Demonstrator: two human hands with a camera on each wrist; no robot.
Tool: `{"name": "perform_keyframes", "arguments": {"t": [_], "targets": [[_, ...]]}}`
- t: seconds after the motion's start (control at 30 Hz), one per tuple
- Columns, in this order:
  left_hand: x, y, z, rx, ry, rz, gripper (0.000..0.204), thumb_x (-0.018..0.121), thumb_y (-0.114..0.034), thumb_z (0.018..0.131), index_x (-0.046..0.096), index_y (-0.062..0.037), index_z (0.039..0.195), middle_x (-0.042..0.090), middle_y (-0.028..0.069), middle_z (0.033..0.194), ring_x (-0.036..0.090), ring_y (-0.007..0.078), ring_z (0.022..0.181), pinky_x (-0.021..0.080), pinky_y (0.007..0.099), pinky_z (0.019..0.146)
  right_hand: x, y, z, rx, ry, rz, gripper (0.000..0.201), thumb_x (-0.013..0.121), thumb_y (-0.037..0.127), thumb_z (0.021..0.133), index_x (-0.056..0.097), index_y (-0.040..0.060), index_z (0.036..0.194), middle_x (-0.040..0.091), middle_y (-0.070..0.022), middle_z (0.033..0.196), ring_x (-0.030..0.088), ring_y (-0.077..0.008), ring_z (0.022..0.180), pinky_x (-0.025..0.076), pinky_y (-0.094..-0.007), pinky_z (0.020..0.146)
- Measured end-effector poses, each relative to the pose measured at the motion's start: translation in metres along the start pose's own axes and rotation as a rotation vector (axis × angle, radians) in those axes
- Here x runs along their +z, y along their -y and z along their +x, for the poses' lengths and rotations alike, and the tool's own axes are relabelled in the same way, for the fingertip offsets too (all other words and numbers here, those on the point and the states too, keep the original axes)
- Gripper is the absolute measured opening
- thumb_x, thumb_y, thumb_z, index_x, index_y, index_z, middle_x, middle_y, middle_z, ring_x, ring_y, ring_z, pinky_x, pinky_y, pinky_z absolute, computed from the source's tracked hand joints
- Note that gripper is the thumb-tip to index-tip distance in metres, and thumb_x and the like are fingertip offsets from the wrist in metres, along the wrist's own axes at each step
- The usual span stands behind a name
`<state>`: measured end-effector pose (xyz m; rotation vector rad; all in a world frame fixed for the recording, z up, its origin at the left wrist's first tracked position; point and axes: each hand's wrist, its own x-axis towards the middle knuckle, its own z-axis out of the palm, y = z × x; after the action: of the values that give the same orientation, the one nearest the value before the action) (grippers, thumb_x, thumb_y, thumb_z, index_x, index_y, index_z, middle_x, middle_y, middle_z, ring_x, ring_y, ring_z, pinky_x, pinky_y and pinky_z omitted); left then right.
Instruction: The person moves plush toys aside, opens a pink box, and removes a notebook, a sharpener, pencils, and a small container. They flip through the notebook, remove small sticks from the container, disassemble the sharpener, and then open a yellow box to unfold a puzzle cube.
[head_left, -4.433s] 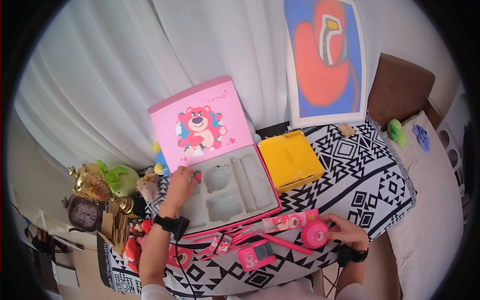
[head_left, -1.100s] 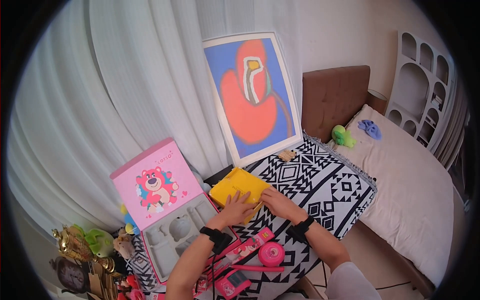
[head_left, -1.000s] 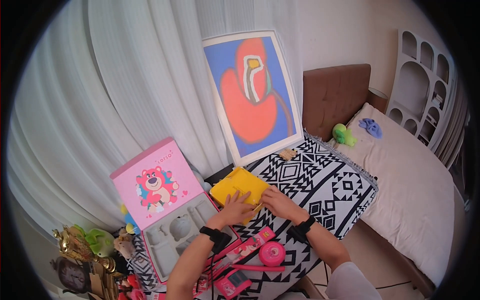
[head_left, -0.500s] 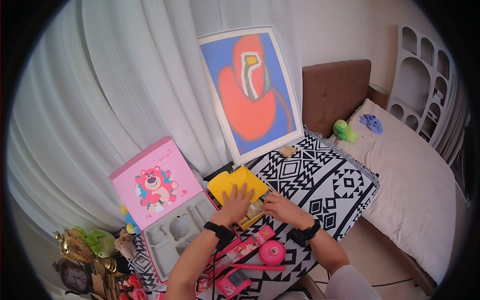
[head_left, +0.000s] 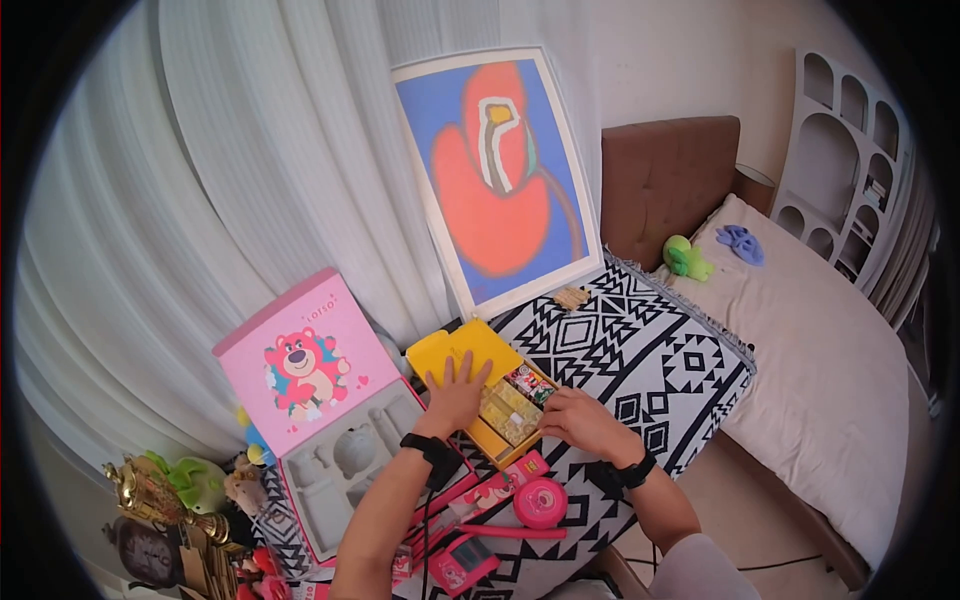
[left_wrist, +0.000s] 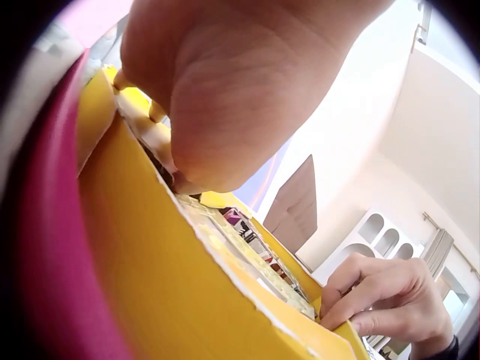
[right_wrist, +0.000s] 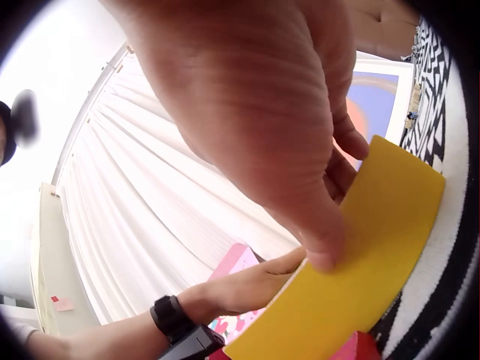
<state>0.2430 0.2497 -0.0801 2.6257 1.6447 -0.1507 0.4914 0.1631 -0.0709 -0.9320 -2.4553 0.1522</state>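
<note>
A yellow box (head_left: 492, 447) stands on the patterned cloth, its lid (head_left: 440, 352) lifted off the right part of it. Clear yellowish packs (head_left: 511, 416) and small colourful wrapped pieces (head_left: 530, 383) show inside. My left hand (head_left: 455, 397) lies on the lid with fingers spread. My right hand (head_left: 583, 420) grips the box's right wall; in the right wrist view its thumb (right_wrist: 324, 251) presses the outer face while the other fingers go behind the edge. The left wrist view shows the same grip at the near corner, with the right hand (left_wrist: 390, 304) on it.
Left of the yellow box stands a pink bear box (head_left: 310, 375) with a grey moulded tray (head_left: 352, 450). A pink round case (head_left: 540, 502), a pink tube and pens lie in front. A gold trophy (head_left: 150, 490) is far left. A framed picture (head_left: 490, 180) leans behind.
Both hands have left the pink box and round case for the yellow box. Its lid has come up toward the left under my left hand, showing the contents. The head view has turned right.
</note>
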Motion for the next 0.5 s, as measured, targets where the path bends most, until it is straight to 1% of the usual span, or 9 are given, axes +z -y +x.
{"name": "perform_keyframes", "arguments": {"t": [0.07,0.1,0.17,0.2,0.3,0.37,0.43,0.47,0.5], "targets": [[0.003,0.000,0.001,-0.005,-0.039,0.015,0.067,0.054,-0.033,0.093,0.024,-0.0257,0.153,0.015,0.0153,0.160,0.017,0.0453,0.144,0.019,0.0716,0.107,0.006,0.003,0.001,0.107,-0.060,-0.026,0.011,0.069,0.019,0.080,0.069,0.0081,0.083,0.059,-0.0047,0.084,0.056,-0.0244,0.090,0.046,-0.0353,0.082],[0.006,0.002,0.002,-0.004,-0.039,0.012,0.067,0.054,-0.033,0.093,0.024,-0.0257,0.153,0.015,0.0153,0.160,0.017,0.0453,0.144,0.019,0.0716,0.107,0.009,0.002,0.003,0.108,-0.056,-0.027,0.011,0.069,0.019,0.080,0.069,0.0081,0.083,0.059,-0.0047,0.084,0.056,-0.0244,0.090,0.046,-0.0353,0.082],[0.008,0.006,0.003,-0.012,-0.181,-0.020,0.069,0.058,-0.038,0.091,0.028,-0.0211,0.151,0.018,0.0174,0.159,0.019,0.0452,0.144,0.020,0.0689,0.109,0.015,-0.002,0.010,0.078,-0.109,-0.030,0.011,0.069,0.018,0.081,0.069,0.0078,0.084,0.059,-0.0050,0.084,0.056,-0.0247,0.090,0.046,-0.0357,0.083],[0.010,0.008,0.001,-0.012,-0.181,-0.022,0.069,0.058,-0.038,0.091,0.028,-0.0211,0.151,0.018,0.0174,0.159,0.019,0.0452,0.144,0.020,0.0689,0.109,0.018,-0.004,0.013,0.072,-0.095,-0.034,0.013,0.069,0.017,0.081,0.069,0.0058,0.087,0.062,-0.0075,0.087,0.057,-0.0271,0.092,0.047,-0.0367,0.081],[-0.003,0.009,-0.021,-0.070,-0.190,-0.110,0.071,0.061,-0.043,0.089,0.033,-0.0166,0.149,0.019,0.0210,0.157,0.022,0.0456,0.142,0.021,0.0667,0.110,0.033,-0.013,0.025,0.092,-0.082,-0.059,0.011,0.068,0.015,0.081,0.069,0.0053,0.085,0.063,-0.0073,0.086,0.057,-0.0259,0.092,0.046,-0.0355,0.085],[-0.008,0.010,-0.035,0.001,-0.140,-0.121,0.074,0.061,-0.048,0.088,0.034,-0.0142,0.148,0.021,0.0247,0.155,0.024,0.0469,0.141,0.022,0.0656,0.110,0.024,-0.010,0.036,0.065,-0.124,-0.016,0.016,0.067,0.019,0.082,0.069,0.0041,0.081,0.066,-0.0102,0.082,0.061,-0.0288,0.087,0.048,-0.0373,0.083],[0.006,0.017,-0.037,0.025,-0.136,-0.146,0.074,0.062,-0.049,0.087,0.036,-0.0157,0.148,0.022,0.0256,0.154,0.024,0.0474,0.140,0.022,0.0658,0.109,0.013,-0.001,0.048,0.331,0.127,0.085,0.031,0.064,0.030,0.088,0.070,0.0006,0.082,0.066,-0.0165,0.079,0.061,-0.0338,0.083,0.048,-0.0416,0.081],[0.011,0.016,-0.037,0.063,-0.134,-0.172,0.074,0.063,-0.050,0.086,0.037,-0.0171,0.148,0.024,0.0265,0.154,0.025,0.0479,0.140,0.021,0.0661,0.109,0.016,0.000,0.054,0.356,0.122,0.057,0.041,0.060,0.037,0.090,0.070,-0.0009,0.080,0.065,-0.0190,0.074,0.062,-0.0366,0.078,0.049,-0.0443,0.076],[0.015,0.015,-0.038,0.087,-0.129,-0.180,0.074,0.063,-0.050,0.086,0.037,-0.0171,0.148,0.024,0.0265,0.154,0.025,0.0479,0.140,0.021,0.0661,0.109,0.026,-0.002,0.057,0.283,0.120,-0.038,0.038,0.060,0.036,0.090,0.071,0.0011,0.080,0.065,-0.0180,0.073,0.064,-0.0362,0.077,0.049,-0.0448,0.073]]}}
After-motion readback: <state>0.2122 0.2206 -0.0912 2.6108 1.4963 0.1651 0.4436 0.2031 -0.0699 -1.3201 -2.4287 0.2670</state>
